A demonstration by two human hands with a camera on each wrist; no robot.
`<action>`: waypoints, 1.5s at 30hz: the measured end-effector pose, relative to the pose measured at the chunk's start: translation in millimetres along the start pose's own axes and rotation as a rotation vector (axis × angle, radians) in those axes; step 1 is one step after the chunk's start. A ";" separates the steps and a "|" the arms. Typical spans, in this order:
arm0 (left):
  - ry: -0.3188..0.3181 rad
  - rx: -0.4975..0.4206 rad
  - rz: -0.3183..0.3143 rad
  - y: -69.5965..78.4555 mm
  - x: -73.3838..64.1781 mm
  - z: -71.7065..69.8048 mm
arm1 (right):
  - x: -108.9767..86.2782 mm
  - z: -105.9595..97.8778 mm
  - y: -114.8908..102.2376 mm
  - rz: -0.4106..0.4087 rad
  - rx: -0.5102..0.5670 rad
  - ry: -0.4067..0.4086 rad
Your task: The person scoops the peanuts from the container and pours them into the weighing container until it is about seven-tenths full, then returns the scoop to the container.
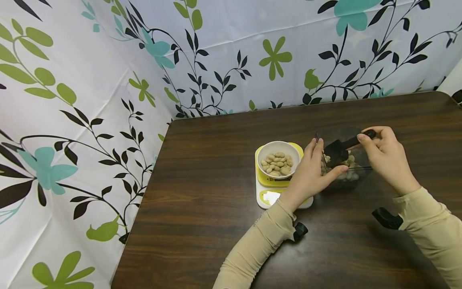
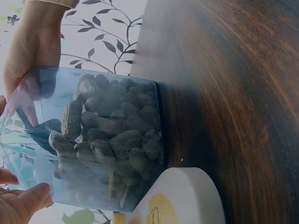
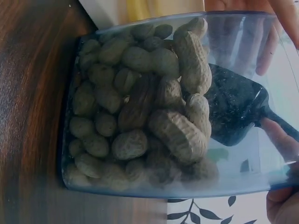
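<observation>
A clear plastic bin (image 3: 236,170) holds many unshelled peanuts (image 3: 180,133) and stands on the table. My left hand (image 1: 313,173) grips its left side, thumb over the near wall and fingers along the far left. In my right hand (image 1: 388,156), thumb and fingers pinch the handle of a black scoop (image 1: 336,151). The scoop's head is inside the bin, tilted down against the peanuts, as the right wrist view also shows. Left of the bin, a white bowl (image 1: 260,161) with peanuts (image 1: 278,163) rests on a yellow and white kitchen scale (image 1: 262,188).
A dark brown wooden table (image 1: 202,180) lies under everything. Behind it and to the left hangs a white curtain (image 1: 223,48) with leaf and flower prints. The scale stands close beside the bin, partly covered by the left hand and wrist.
</observation>
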State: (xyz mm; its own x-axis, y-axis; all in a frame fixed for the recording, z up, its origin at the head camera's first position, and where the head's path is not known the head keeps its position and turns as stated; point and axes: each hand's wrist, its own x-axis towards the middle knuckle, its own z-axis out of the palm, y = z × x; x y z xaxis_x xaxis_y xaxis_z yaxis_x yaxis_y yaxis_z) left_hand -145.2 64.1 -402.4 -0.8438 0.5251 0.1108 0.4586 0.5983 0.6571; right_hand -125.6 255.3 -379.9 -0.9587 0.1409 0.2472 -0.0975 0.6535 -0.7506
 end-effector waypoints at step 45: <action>0.006 0.032 -0.008 1.9 -0.2 -1.4 | -8.2 -5.7 19.5 -0.010 0.758 0.002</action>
State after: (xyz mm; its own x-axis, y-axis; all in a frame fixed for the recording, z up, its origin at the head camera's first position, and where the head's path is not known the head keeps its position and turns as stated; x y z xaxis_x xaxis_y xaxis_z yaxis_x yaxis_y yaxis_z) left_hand -144.6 64.3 -400.1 -0.8489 0.5169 0.1101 0.4606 0.6214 0.6338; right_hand -118.2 271.2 -393.1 -0.9565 0.1392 0.2564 -0.2635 -0.0350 -0.9640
